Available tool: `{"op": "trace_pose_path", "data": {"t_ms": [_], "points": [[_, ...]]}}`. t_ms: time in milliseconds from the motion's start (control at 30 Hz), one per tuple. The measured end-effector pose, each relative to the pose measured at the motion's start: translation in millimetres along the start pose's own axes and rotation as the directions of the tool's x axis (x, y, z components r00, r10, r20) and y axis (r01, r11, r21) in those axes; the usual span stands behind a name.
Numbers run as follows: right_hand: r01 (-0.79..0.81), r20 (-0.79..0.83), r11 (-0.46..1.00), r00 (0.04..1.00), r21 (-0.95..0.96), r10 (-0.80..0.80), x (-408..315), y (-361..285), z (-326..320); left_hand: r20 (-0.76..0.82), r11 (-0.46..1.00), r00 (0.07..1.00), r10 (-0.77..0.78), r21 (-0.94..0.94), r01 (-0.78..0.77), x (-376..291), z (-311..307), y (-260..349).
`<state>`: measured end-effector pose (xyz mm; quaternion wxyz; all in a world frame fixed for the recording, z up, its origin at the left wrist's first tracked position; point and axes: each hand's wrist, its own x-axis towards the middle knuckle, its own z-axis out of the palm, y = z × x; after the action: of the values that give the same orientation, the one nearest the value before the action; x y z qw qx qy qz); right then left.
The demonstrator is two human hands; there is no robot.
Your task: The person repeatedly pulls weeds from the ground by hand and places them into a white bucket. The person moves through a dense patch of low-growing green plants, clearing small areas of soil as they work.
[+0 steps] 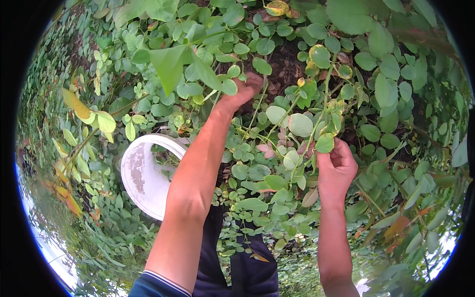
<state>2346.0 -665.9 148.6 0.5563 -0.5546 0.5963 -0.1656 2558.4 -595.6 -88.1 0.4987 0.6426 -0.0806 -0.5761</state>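
My left hand (249, 88) reaches in among the rose-like leaves over dark soil, beside a thin green stem (259, 102). Leaves cover part of it, and whether its fingers hold anything is hidden. Lower and to the right, my right hand (338, 163) has thumb and forefinger pinched together at a round serrated leaf (325, 143) on a leafy green stem. That leaf hides the fingertips. Between the hands, several green stems cross, with pale leaf undersides (300, 125) and a few reddish leaves (265, 149).
A white plastic bucket (153, 191) lies tilted by my left forearm, some greenery visible inside its mouth. Dense foliage surrounds me. A large leaf (169, 68) hangs close to the camera, and a yellowish-leaved shoot (89, 137) juts in at left. My dark trousers (254, 267) show below.
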Motion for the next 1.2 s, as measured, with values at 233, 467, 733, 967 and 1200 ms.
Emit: {"op": "trace_pose_path", "data": {"t_ms": [233,467,733,967,1200], "points": [[0.0,-0.033,0.995,0.999,-0.099,-0.004,1,2,-2,-0.137,0.984,0.99,0.016,0.18,0.009,-12,-14,-15],[0.018,-0.052,0.991,0.998,-0.135,-0.025,5,4,-9,0.152,0.913,0.973,0.172,0.347,-0.215,-15,19,-2],[0.035,-0.022,0.99,0.999,-0.136,-0.038,3,2,-7,-0.24,0.833,0.948,0.207,0.552,-0.042,-32,12,-26],[0.055,0.002,0.995,0.998,-0.086,-0.055,7,7,-12,-0.23,0.724,0.97,0.075,0.681,0.105,-65,22,11],[0.037,0.03,0.996,0.999,-0.075,-0.034,5,6,-10,-0.405,0.883,0.914,0.028,0.438,0.167,-88,-3,19]]}}
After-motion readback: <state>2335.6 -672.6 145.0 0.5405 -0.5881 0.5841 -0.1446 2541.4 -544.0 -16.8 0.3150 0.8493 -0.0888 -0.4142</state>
